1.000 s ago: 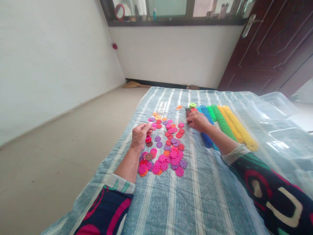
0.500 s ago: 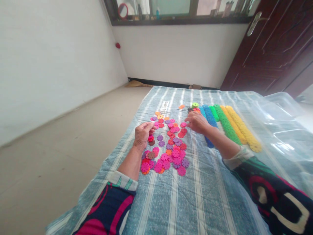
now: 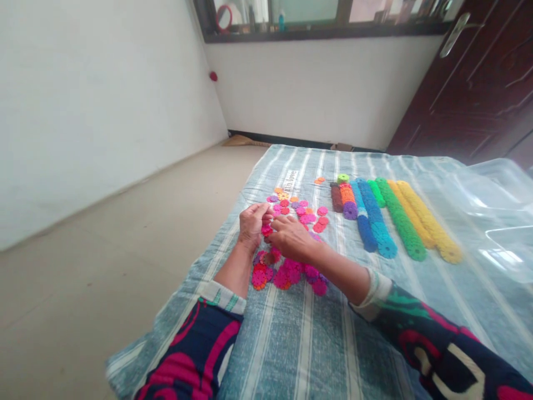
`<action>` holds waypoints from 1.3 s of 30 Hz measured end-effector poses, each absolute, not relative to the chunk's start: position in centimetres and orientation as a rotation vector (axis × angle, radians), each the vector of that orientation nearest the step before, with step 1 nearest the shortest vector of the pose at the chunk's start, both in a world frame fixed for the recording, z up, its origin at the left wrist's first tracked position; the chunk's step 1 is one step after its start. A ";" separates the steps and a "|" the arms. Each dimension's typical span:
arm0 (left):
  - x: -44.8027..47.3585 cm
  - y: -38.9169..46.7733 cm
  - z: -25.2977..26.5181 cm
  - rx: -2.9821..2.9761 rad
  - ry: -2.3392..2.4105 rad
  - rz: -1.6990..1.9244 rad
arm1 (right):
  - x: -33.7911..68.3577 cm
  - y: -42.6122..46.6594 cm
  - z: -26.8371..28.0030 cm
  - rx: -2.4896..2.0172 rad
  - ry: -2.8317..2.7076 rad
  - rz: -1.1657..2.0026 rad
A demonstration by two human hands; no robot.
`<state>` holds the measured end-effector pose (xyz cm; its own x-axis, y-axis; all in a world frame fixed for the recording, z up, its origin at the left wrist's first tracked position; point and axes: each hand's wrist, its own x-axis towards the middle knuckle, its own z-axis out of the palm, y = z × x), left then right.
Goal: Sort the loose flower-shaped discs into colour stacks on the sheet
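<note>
Over the left part of a scatter of notched plastic discs (image 3: 293, 271), mostly pink, red, purple and orange, my two hands are close together. My left hand (image 3: 251, 225) is closed, thumb and forefinger pinched; whatever lies between them is hidden. My right hand (image 3: 291, 238) reaches across the discs with its fingers bent in beside the left fingertips. Its fingers look pressed together, and I cannot make out what they hold. A pink disc (image 3: 266, 229) shows just under the left fingers.
Right of the scatter lie rows of discs sorted by colour: a short brown row (image 3: 336, 198), an orange-and-purple row (image 3: 347, 200), blue rows (image 3: 372, 214), a green row (image 3: 402, 219) and yellow rows (image 3: 431, 225). Clear plastic containers (image 3: 495, 189) stand at the right on the striped cloth (image 3: 266, 355).
My right hand has moved left from the short sorted rows to my left hand. The orange row with its purple end now shows uncovered. The view has shifted slightly.
</note>
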<state>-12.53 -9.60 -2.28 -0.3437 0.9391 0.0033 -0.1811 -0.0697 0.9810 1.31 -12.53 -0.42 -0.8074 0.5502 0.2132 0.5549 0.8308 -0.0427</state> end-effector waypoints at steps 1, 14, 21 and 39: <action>-12.5 -9.6 -2.2 0.895 1.280 1.575 | 1.0 -12.7 -0.4 -0.885 -2.810 -0.057; -12.6 -9.6 -2.1 0.886 1.293 1.588 | 0.6 -12.4 -1.6 -0.946 -2.770 -0.179; -12.7 -9.4 -2.4 0.990 1.328 1.545 | 2.1 -11.4 -2.6 -0.810 -2.571 -0.097; -12.5 -9.8 -1.9 1.054 1.398 1.468 | 17.6 -4.0 1.1 -1.576 -2.571 -0.152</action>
